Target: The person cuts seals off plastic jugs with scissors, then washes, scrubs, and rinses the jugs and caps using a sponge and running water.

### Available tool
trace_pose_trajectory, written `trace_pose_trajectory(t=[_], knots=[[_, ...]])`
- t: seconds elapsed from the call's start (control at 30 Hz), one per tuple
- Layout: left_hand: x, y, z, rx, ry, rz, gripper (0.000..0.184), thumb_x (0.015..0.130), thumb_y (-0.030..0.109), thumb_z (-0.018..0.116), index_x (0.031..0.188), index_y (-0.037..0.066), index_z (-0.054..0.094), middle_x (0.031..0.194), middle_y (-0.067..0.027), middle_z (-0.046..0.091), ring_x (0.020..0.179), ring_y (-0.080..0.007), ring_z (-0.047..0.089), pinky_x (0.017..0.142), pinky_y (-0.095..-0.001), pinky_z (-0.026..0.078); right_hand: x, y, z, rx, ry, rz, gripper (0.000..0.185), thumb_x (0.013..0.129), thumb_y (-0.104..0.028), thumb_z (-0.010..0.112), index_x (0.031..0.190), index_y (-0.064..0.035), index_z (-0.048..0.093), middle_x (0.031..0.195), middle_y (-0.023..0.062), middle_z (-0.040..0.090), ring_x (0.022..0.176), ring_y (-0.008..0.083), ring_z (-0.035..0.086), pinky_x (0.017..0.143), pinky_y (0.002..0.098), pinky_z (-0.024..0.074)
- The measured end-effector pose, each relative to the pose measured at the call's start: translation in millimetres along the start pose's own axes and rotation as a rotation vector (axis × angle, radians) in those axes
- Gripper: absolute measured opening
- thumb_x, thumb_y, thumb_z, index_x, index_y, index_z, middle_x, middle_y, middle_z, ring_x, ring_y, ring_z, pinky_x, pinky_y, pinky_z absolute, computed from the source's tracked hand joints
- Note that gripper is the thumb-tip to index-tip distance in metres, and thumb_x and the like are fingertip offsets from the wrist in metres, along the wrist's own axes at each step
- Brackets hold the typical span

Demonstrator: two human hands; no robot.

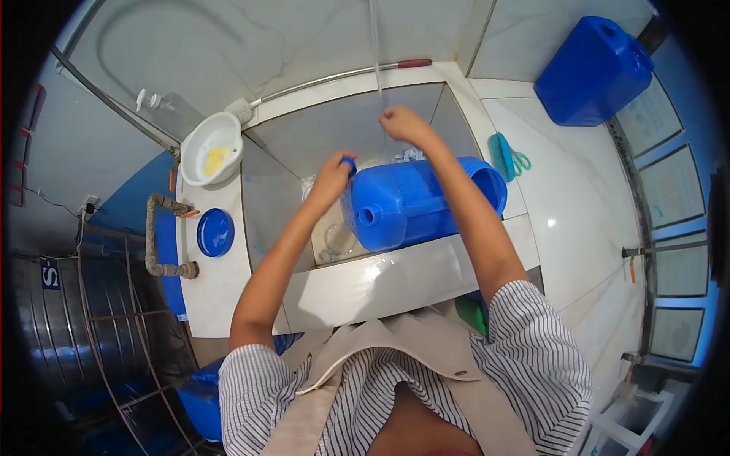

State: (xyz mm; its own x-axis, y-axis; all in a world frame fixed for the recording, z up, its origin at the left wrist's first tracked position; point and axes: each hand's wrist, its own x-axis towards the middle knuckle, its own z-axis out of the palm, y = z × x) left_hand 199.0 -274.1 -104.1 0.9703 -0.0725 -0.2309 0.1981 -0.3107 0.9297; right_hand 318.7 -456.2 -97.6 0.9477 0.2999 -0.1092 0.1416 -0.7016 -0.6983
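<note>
A blue plastic jerrycan [414, 205] lies on its side in the tiled sink [281, 163], its small spout facing left and a large round opening at its right end. My left hand [331, 181] is closed on a small blue cap [348, 164] just left of the jerrycan's upper corner. Above the jerrycan, my right hand [405, 125] is closed beside a thin stream of water [377, 57] coming down from above. Whatever its fingers hold, if anything, I cannot make out. My right forearm passes over the jerrycan and hides part of it.
On the left ledge are a white basin [199, 163] with something yellow inside, a pump bottle [171, 110] and a blue round lid [215, 232]. A long-handled brush [334, 83] lies along the back. A teal scrub brush [502, 157] and another blue jerrycan [589, 76] are at right.
</note>
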Motion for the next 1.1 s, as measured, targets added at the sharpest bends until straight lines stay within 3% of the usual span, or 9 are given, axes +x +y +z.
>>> trace_pose_trajectory(t=[0.1,0.17,0.3,0.4,0.5,0.57,0.67,0.87,1.1], knots=[[-44.4,-31.4,9.5,0.065,0.039,0.084,0.031,0.087,0.017,0.042,0.110,-0.001,0.054,0.089,-0.0145,0.057,0.077,-0.0232,0.056,0.073,-0.0325,0.045,-31.7,20.0,32.8,-0.020,0.076,-0.050,0.030,0.080,-0.022,0.051,0.094,0.0008,0.066,0.080,0.0216,0.065,0.076,0.0308,0.064,0.073,0.0392,0.0495],[-75.6,-26.5,29.3,0.476,0.263,0.718,0.033,0.092,0.022,0.043,0.113,-0.002,0.052,0.091,-0.0128,0.054,0.077,-0.0207,0.053,0.072,-0.0316,0.045,-49.8,16.2,44.5,-0.011,0.093,-0.040,0.031,0.079,-0.020,0.051,0.097,0.0003,0.066,0.085,0.0227,0.065,0.081,0.0335,0.064,0.077,0.0395,0.0490],[-113.4,-1.6,37.6,0.278,0.166,0.433,0.035,0.090,0.023,0.051,0.109,-0.006,0.051,0.102,-0.0195,0.054,0.083,-0.0309,0.055,0.078,-0.0357,0.044,-70.4,8.3,51.5,0.025,0.224,-0.021,0.029,0.077,-0.016,0.050,0.095,-0.0002,0.066,0.090,0.0233,0.064,0.086,0.0365,0.062,0.081,0.0415,0.0479],[-112.6,1.7,33.6,0.354,0.126,0.421,0.039,0.087,0.028,0.057,0.101,-0.008,0.051,0.089,-0.0210,0.057,0.073,-0.0315,0.058,0.070,-0.0363,0.047,-74.0,8.5,58.2,0.057,0.286,-0.057,0.026,0.077,-0.015,0.050,0.091,0.0001,0.066,0.089,0.0238,0.063,0.086,0.0386,0.061,0.081,0.0438,0.0474],[-105.2,11.2,37.5,0.394,0.111,0.069,0.040,0.083,0.034,0.063,0.081,-0.004,0.050,0.067,-0.0128,0.057,0.067,-0.0222,0.062,0.055,-0.0298,0.049,-75.1,5.5,57.4,0.034,0.275,-0.048,0.028,0.077,-0.014,0.049,0.093,0.0004,0.065,0.090,0.0231,0.064,0.087,0.0374,0.062,0.082,0.0422,0.0473],[-102.5,19.5,35.9,0.224,0.097,-0.136,0.045,0.079,0.037,0.065,0.077,-0.006,0.050,0.057,-0.0203,0.056,0.059,-0.0351,0.060,0.056,-0.0385,0.048,-76.9,4.0,54.9,0.019,0.265,-0.027,0.030,0.077,-0.014,0.048,0.096,0.0005,0.065,0.091,0.0225,0.064,0.087,0.0361,0.062,0.083,0.0407,0.0473],[-102.2,17.1,35.7,0.539,0.171,0.128,0.051,0.083,0.043,0.057,0.074,-0.007,0.055,0.062,-0.0229,0.059,0.065,-0.0375,0.061,0.061,-0.0403,0.049,-77.3,2.3,54.3,0.003,0.244,-0.026,0.029,0.077,-0.014,0.047,0.094,0.0009,0.065,0.089,0.0229,0.064,0.087,0.0364,0.062,0.083,0.0410,0.0474],[-74.3,0.5,23.2,0.492,-0.075,-0.140,0.062,0.087,0.052,0.042,0.069,-0.004,0.062,0.056,-0.0176,0.058,0.060,-0.0314,0.062,0.058,-0.0394,0.048,-73.2,5.1,56.8,-0.004,0.263,-0.060,0.028,0.077,-0.014,0.047,0.092,0.0012,0.066,0.089,0.0231,0.064,0.086,0.0371,0.062,0.082,0.0412,0.0473],[-102.2,26.2,35.6,0.697,0.097,0.080,0.037,0.080,0.033,0.061,0.087,-0.004,0.058,0.083,-0.0243,0.062,0.077,-0.0410,0.061,0.074,-0.0433,0.048,-79.0,3.8,57.6,-0.008,0.251,-0.046,0.027,0.078,-0.015,0.049,0.093,0.0005,0.066,0.089,0.0226,0.064,0.085,0.0373,0.062,0.082,0.0422,0.0475]])
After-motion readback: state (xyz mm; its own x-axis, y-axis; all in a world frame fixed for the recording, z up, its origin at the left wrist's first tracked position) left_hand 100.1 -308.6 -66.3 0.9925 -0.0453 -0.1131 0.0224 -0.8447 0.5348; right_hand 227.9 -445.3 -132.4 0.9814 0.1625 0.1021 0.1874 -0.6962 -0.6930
